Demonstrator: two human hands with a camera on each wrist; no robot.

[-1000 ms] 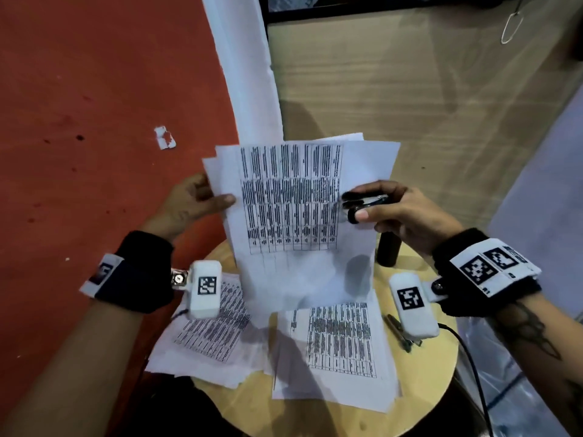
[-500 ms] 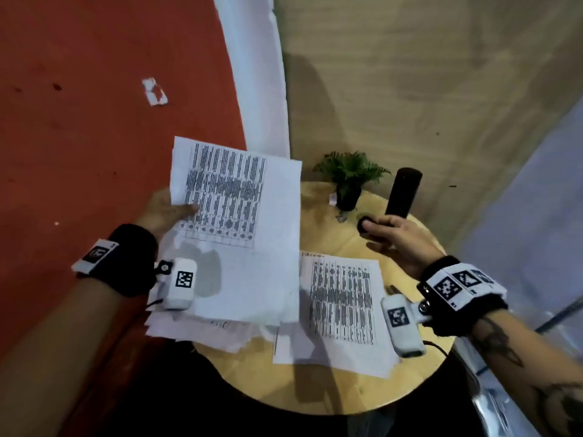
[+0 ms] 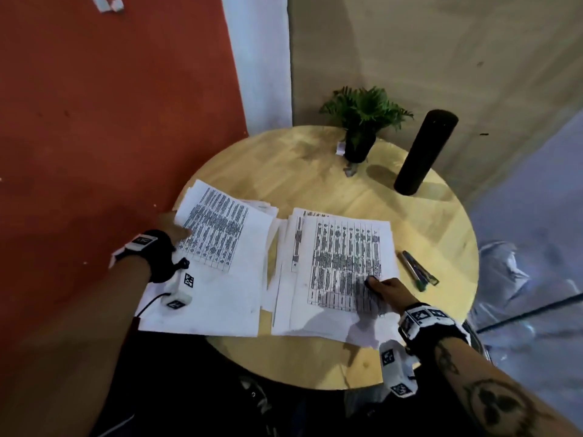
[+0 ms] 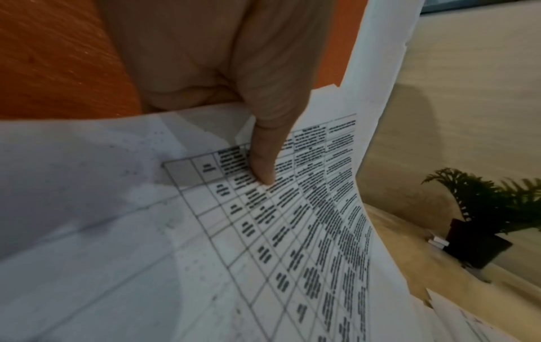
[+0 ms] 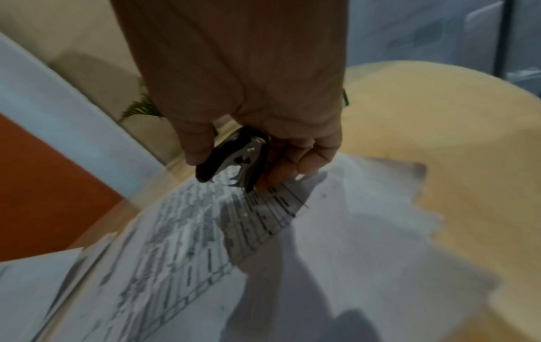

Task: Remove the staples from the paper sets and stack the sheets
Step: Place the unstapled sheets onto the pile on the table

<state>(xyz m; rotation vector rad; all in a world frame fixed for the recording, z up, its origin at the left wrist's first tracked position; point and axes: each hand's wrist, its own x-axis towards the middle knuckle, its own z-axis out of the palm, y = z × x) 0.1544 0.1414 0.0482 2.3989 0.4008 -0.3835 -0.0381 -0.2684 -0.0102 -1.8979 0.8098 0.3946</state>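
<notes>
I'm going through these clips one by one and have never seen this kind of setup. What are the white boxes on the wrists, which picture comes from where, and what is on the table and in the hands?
There is no machine here: a person works with bare hands. The white boxes strapped at the wrists are small cameras. The wide picture comes from a camera on the person's head; the other two look along each hand.

On the round wooden table lie two piles of printed sheets. The left hand holds the edge of the left pile's top sheet, thumb pressed on the print. The right hand rests on the right pile and grips a claw staple remover, seen clearly only in the right wrist view.

Farther back stand a small potted plant and a black cylinder. A pen-like object lies beside the right pile.
</notes>
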